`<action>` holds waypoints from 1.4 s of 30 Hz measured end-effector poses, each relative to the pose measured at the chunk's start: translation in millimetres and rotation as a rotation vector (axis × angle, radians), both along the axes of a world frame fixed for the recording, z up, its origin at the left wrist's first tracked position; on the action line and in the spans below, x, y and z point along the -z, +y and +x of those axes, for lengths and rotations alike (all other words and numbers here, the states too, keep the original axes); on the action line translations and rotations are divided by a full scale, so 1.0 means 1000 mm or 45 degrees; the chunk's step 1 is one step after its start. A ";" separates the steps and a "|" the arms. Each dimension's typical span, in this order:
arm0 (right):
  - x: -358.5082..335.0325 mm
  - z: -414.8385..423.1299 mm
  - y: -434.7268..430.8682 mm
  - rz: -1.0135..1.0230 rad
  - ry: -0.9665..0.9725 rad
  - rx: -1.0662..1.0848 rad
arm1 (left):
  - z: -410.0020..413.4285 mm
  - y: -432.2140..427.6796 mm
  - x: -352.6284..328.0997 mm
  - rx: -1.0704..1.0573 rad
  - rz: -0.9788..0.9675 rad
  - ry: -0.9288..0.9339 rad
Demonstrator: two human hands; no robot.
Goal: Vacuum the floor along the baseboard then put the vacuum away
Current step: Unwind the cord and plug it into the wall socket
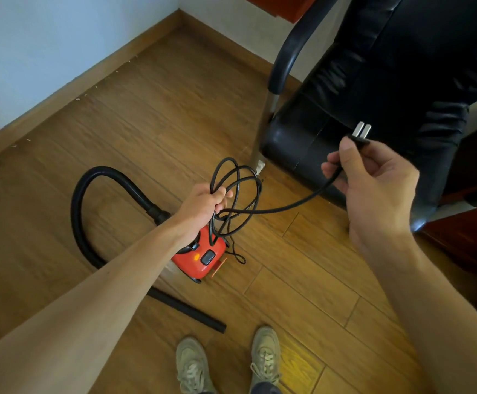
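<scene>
1. The left hand (207, 201) has its grip curled round loose loops of the thin black power cord (255, 191); the right hand (373, 177) pinches the cord just behind its two-pronged black plug (360, 135)
2. Better to feed one loop at a time so nothing knots above the small red canister vacuum (200, 261), which stands on the wooden plank floor (174, 95)
3. White flecks lie along the wooden baseboard (61, 92); a black leather chair (388, 66) stands close on the right

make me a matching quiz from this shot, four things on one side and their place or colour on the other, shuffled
1 plug
2 cord loops
3 vacuum
4 chair

a red, on the floor
b gripped in the left hand
c black, padded, with an armrest
d held in the right hand

Pairs: 1-d, 2-b, 3-a, 4-c
</scene>
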State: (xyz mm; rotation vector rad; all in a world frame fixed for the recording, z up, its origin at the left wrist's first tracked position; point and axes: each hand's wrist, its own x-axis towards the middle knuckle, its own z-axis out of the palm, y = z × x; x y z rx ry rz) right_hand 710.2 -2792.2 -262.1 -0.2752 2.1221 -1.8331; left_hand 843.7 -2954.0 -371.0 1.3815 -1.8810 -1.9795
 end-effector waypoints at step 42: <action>0.123 0.112 -0.058 0.165 -0.555 -0.154 | 0.051 0.019 0.005 0.061 0.042 0.166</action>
